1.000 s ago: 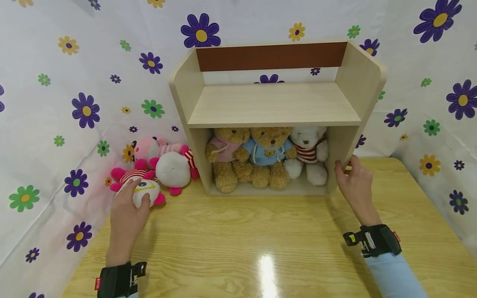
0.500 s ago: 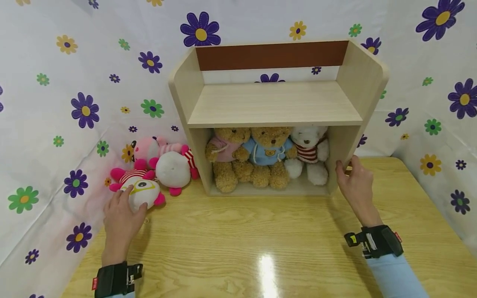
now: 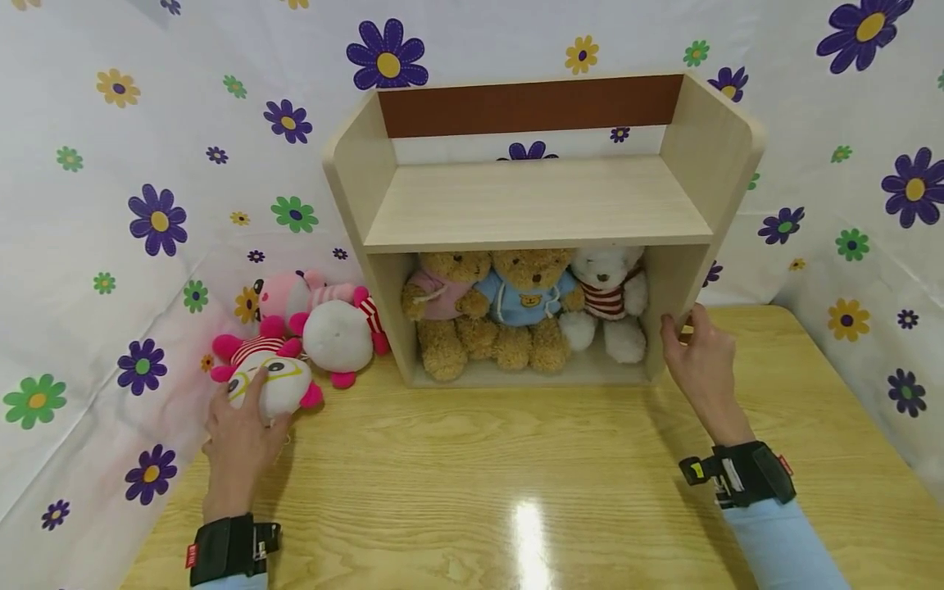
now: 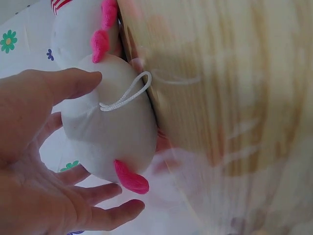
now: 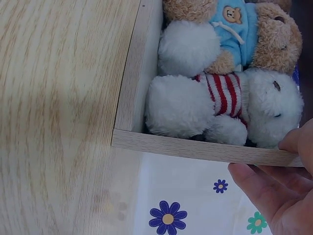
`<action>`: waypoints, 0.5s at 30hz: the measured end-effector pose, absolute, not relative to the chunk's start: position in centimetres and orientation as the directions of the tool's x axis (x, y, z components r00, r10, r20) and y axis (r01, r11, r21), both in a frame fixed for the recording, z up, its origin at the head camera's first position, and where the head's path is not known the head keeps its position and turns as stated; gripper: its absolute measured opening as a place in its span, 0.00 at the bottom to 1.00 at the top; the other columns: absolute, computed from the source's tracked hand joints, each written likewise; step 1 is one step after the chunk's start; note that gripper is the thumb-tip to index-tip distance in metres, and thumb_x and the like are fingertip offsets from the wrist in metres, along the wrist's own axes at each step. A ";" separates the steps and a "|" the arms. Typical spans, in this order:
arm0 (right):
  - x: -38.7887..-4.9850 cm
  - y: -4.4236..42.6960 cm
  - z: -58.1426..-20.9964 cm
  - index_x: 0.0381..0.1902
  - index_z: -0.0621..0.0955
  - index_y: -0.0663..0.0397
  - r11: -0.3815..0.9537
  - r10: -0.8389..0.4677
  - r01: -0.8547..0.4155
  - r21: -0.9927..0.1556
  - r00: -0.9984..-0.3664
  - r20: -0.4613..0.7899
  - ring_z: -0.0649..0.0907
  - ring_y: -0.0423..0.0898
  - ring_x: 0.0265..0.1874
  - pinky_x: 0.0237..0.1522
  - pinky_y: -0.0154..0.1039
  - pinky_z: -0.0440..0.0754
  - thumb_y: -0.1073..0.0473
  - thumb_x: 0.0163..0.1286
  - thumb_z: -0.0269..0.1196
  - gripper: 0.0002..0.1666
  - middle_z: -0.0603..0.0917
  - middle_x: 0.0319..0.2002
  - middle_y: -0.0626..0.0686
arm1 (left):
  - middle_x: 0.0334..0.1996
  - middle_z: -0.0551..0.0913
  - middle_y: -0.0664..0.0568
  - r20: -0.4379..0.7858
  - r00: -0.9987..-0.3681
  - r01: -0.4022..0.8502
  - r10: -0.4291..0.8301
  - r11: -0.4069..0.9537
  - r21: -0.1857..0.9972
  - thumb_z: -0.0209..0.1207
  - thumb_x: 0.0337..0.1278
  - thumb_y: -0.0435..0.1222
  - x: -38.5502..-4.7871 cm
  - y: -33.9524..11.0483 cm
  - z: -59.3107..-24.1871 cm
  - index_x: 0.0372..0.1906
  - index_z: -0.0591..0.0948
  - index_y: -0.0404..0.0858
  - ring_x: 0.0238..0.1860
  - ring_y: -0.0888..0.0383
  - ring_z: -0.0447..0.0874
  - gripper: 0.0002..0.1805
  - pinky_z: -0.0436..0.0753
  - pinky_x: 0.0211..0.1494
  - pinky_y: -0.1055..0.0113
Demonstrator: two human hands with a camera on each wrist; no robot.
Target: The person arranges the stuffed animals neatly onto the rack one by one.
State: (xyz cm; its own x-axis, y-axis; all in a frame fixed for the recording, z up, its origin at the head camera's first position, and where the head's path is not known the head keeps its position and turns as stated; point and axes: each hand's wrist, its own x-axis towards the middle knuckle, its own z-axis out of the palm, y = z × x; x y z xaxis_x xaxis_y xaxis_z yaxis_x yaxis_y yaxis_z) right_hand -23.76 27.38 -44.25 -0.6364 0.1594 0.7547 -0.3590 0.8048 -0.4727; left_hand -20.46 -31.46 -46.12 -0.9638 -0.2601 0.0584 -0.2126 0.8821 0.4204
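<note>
In the head view, my left hand (image 3: pixel 242 447) is at a white plush toy (image 3: pixel 279 385) with yellow glasses and pink limbs, lying at the table's left. Fingers reach over its head, spread apart. From the left wrist, the thumb lies by the toy's white loop cord (image 4: pixel 128 95), and the other fingers extend past its far side; whether they press it is unclear. My right hand (image 3: pixel 704 373) grips the right side panel of a wooden shelf (image 3: pixel 538 205). The right wrist view has the thumb inside the panel (image 5: pixel 205 149) and fingers outside.
Two more pink-and-white plush toys (image 3: pixel 339 340) lie against the shelf's left side. In the lower compartment sit a bear in pink (image 3: pixel 442 303), a bear in blue (image 3: pixel 527 303) and a white bear in stripes (image 3: pixel 605 299). A flowered cloth hangs behind the table (image 3: pixel 442 475).
My left hand has drawn back slightly toward the lower left, its fingers shifting across the plush toy's head. The right hand keeps its hold on the panel. The head view has shifted slightly.
</note>
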 end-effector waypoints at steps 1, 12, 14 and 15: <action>-23.8 27.4 -44.2 0.46 0.78 0.77 0.805 0.158 -0.361 -0.472 -0.635 0.756 0.88 0.68 0.25 0.26 0.59 0.84 0.70 0.69 0.63 0.12 0.86 0.31 0.74 | 0.75 0.41 0.21 0.061 -0.964 -0.212 -0.260 0.884 0.418 0.62 0.66 0.40 -20.4 -31.5 -46.1 0.82 0.52 0.46 0.70 0.14 0.49 0.45 0.61 0.57 0.15; -23.7 27.2 -44.1 0.45 0.78 0.78 0.799 0.160 -0.364 -0.479 -0.639 0.752 0.88 0.68 0.25 0.26 0.59 0.84 0.70 0.69 0.62 0.12 0.86 0.31 0.74 | 0.55 0.59 0.20 0.041 -0.987 -0.134 -0.154 0.940 0.313 0.65 0.63 0.46 -19.3 -30.9 -44.4 0.76 0.64 0.42 0.42 0.26 0.71 0.40 0.80 0.34 0.36; -23.7 27.2 -44.2 0.45 0.78 0.77 0.799 0.162 -0.363 -0.480 -0.639 0.752 0.88 0.68 0.25 0.26 0.59 0.84 0.71 0.69 0.62 0.12 0.86 0.31 0.75 | 0.51 0.61 0.22 0.005 -0.994 -0.102 -0.108 0.951 0.293 0.64 0.64 0.48 -19.0 -30.6 -43.6 0.75 0.64 0.41 0.36 0.34 0.74 0.39 0.80 0.27 0.47; -23.7 27.2 -44.2 0.45 0.77 0.77 0.798 0.162 -0.363 -0.481 -0.639 0.752 0.88 0.69 0.25 0.26 0.59 0.84 0.71 0.69 0.62 0.12 0.86 0.32 0.75 | 0.49 0.62 0.24 -0.018 -0.996 -0.090 -0.088 0.954 0.286 0.63 0.65 0.49 -18.9 -30.4 -43.2 0.75 0.64 0.40 0.34 0.37 0.74 0.39 0.78 0.25 0.51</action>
State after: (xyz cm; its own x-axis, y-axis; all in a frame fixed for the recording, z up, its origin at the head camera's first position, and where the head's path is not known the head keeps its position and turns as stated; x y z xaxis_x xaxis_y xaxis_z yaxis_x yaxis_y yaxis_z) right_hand -23.71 27.22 -44.17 -0.6389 0.1625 0.7519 -0.3629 0.7982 -0.4809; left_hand -18.85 -30.38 -43.17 -0.9959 -0.0882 -0.0181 -0.0897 0.9539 0.2863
